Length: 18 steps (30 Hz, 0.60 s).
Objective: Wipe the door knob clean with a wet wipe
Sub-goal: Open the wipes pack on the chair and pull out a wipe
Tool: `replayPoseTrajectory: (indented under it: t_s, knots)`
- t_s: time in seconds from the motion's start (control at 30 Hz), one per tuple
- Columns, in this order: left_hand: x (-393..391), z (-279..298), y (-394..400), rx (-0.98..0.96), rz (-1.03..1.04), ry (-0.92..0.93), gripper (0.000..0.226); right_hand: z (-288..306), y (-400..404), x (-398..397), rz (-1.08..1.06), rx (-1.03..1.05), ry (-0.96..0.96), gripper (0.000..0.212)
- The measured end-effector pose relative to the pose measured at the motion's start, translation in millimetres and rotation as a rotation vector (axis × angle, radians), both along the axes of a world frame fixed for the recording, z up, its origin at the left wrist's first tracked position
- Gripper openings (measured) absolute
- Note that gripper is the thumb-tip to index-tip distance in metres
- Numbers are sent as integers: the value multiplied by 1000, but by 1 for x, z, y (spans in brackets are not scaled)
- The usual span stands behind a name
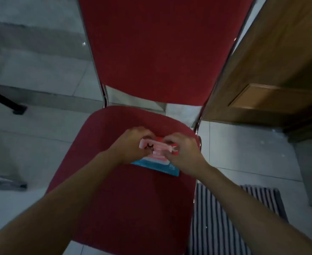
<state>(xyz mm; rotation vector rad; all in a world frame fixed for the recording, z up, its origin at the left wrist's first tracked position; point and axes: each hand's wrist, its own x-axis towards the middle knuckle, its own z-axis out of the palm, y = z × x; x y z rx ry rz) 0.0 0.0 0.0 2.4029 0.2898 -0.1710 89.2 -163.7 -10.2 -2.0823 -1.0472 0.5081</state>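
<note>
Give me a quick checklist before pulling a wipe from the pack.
1. Wipe pack resting flat on the chair seat: ok.
2. Left hand on the pack: ok.
3. Right hand on the pack: ok.
4. Pink flap lifted open: ok.
5. Wipe showing in the opening: cannot tell.
6. Door knob in view: not ok, only the wooden door shows.

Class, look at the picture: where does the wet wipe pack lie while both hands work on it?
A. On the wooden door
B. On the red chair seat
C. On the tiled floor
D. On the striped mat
B: the wet wipe pack lies on the red chair seat, with the left hand and right hand on its top flap.
</note>
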Motion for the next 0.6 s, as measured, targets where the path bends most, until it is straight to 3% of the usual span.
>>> replayPoseTrajectory:
  t_s: [0.1,0.2,0.6]
  knots:
    - [-7,-31,3,62,-100,31,54,-26,1,-6,84,-28,-34,32]
    - [-11,-49,3,34,-61,-9,61,-44,1,-8,88,-60,-60,39]
    - [0,-64,-8,17,111,-154,53,-57,6,6,87,-44,-210,26]
